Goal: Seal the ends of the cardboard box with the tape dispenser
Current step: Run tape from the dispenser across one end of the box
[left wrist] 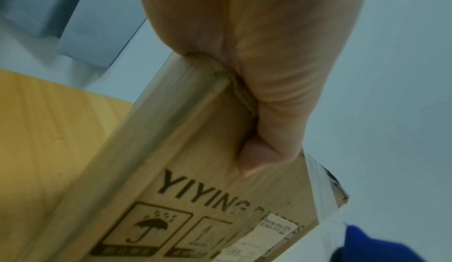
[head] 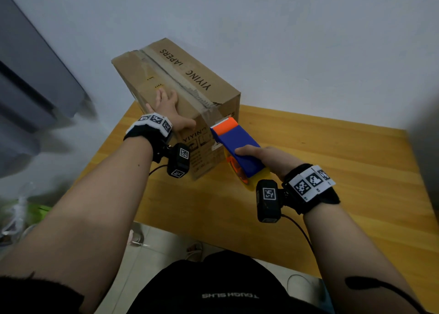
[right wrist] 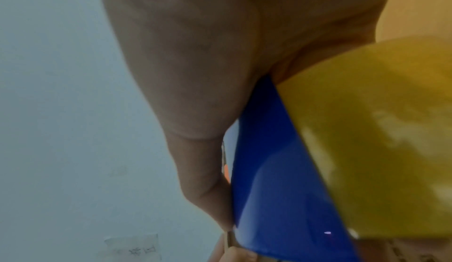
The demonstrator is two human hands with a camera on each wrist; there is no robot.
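A cardboard box (head: 175, 95) stands on a yellow wooden bench (head: 332, 171), tilted, toward the bench's 10 o'clock corner and close to a pale wall (head: 285, 28). Its upper face bears a strip of tape (head: 180, 85) along the centre seam, wrinkled at the near end and running over the edge onto the end face. The left hand (head: 169, 109) lies on the upper face at the near left corner: fingers (head: 161, 95) straight and flat on the cardboard, thumb hooked over the edge onto the printed end face, as the left wrist view confirms. The right hand (head: 266, 158) grips a tape dispenser (head: 237, 147) at 3 o'clock of the box, fingers wrapped around the blue body, thumb on top. The dispenser's orange front with toothed blade (head: 223, 123) sits at the box's near end, just beside the taped edge; contact cannot be told. A yellow tape roll (right wrist: 367, 131) sits at the rear of the dispenser, against the palm. A camera unit with printed markers is strapped to each wrist.
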